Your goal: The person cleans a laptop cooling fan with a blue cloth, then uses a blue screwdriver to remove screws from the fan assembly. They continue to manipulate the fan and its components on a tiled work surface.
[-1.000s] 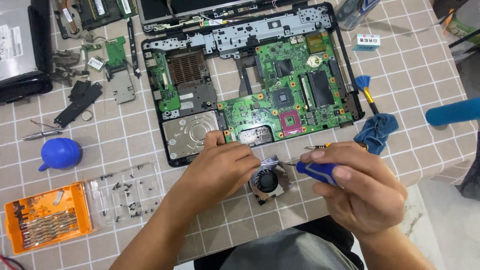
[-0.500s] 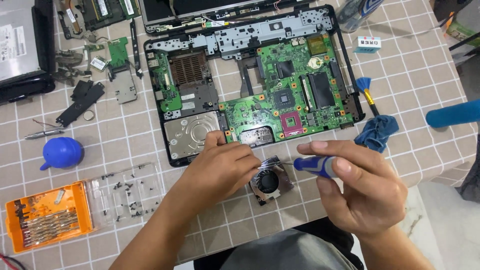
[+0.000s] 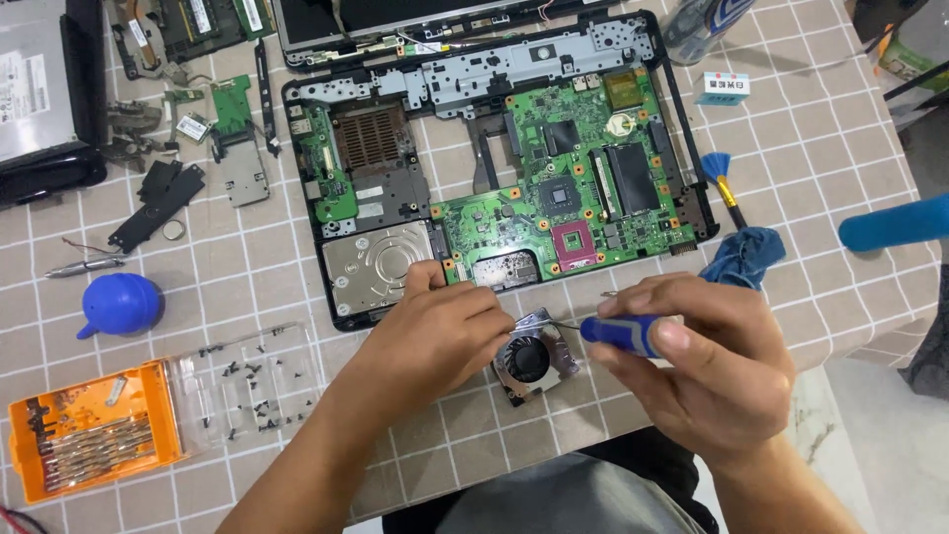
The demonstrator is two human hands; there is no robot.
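The small black-bladed laptop cooling fan in its metal housing [image 3: 529, 358] lies on the tiled table [image 3: 840, 138], just in front of the opened laptop chassis with its green motherboard [image 3: 554, 188]. The left hand [image 3: 435, 331] pins its edge; the right hand [image 3: 707, 371] is closed around a blue-handled screwdriver [image 3: 618, 332], tip at the housing — 1 screw seemingly being worked, calling for steady downward pressure.

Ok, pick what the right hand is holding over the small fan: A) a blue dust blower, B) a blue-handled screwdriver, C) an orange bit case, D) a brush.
B: the right hand grips a blue-handled screwdriver whose thin shaft points at the small fan; the left hand rests against the fan.
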